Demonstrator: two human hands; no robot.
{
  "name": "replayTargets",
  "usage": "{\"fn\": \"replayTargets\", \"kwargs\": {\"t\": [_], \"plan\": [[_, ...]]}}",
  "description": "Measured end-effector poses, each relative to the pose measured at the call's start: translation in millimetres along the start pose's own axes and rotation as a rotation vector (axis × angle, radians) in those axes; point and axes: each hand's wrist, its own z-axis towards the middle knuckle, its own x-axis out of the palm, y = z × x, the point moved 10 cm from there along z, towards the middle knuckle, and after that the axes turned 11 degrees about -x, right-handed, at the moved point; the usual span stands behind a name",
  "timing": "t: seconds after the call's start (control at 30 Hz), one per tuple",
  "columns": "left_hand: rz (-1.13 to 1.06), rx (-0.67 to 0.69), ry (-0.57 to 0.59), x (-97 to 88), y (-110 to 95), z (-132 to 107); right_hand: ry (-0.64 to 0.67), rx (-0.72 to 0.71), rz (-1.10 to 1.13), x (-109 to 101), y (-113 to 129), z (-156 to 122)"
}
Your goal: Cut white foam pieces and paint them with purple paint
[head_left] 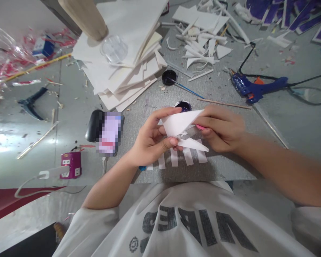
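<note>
My left hand (157, 137) is closed on a white foam piece (180, 123), pinching it between thumb and fingers. A narrower white pointed part (194, 144) juts out below, and I cannot tell if the two are joined. Between them lies the flat grey blade of a cutter knife (200, 127), whose pink part shows at my right fingers. My right hand (222, 128) is closed round the knife, slightly blurred. Below the hands, several white rectangular pieces (187, 157) lie in a row on the table. Just behind the foam sits a small pot of dark purple paint (186, 106), partly covered.
A blue glue gun (256, 87) lies at right, its cord trailing. Foam offcuts (200, 32) and stacked white sheets (120, 67) fill the back. A black lid (169, 77) holds a blue brush (189, 90). Left are a phone (110, 134), pliers (33, 103) and purple adapter (75, 165).
</note>
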Motion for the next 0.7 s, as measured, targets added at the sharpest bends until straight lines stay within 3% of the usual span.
{"fn": "replayTargets", "kwargs": {"t": [0.33,0.7], "plan": [[-0.059,-0.121,0.056,5.5,-1.5,3.0,-0.018,-0.016,0.001,-3.4,3.8,2.3],[-0.106,-0.098,0.052,8.3,-7.3,3.8,-0.049,-0.032,-0.045,-5.1,5.4,3.2]]}}
